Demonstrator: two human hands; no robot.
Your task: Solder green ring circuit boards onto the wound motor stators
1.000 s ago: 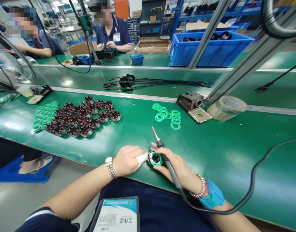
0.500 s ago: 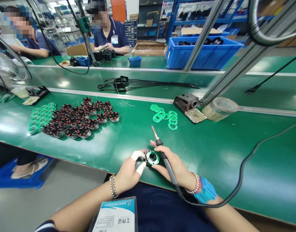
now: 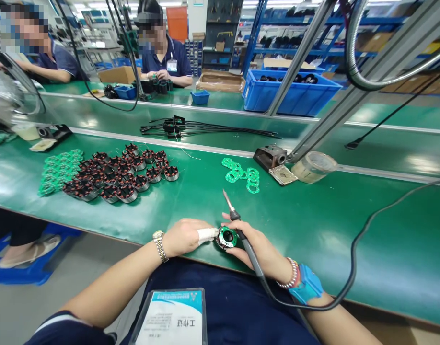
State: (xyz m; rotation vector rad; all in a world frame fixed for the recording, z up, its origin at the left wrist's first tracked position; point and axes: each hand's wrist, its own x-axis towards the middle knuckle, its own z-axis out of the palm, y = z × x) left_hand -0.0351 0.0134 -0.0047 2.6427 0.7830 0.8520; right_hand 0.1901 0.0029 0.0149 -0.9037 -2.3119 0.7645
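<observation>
Near the front edge of the green table, a small motor coil with a green ring board (image 3: 227, 237) on top is held between my hands. My right hand (image 3: 258, 244) grips its right side with thumb and fingertips, and also holds a soldering iron (image 3: 249, 251) whose tip points up and away. My left hand (image 3: 187, 237), with white covers on some fingers, is closed at the coil's left edge; its fingertips are partly hidden. Many copper coils (image 3: 122, 172) stand at the left, beside a pile of green boards (image 3: 60, 171). Several loose green rings (image 3: 241, 175) lie ahead.
A soldering iron stand (image 3: 270, 157) and a round tub (image 3: 314, 166) are at the back right. The iron's black cable (image 3: 354, 254) loops across the right side. Black cables (image 3: 205, 128) lie beyond the metal rail. Two people sit across, near a blue crate (image 3: 288, 93).
My left hand has turned, so its back faces up and its finger and thumb are no longer spread visibly around the coil. The coil has tilted slightly, and the head view has shifted a little.
</observation>
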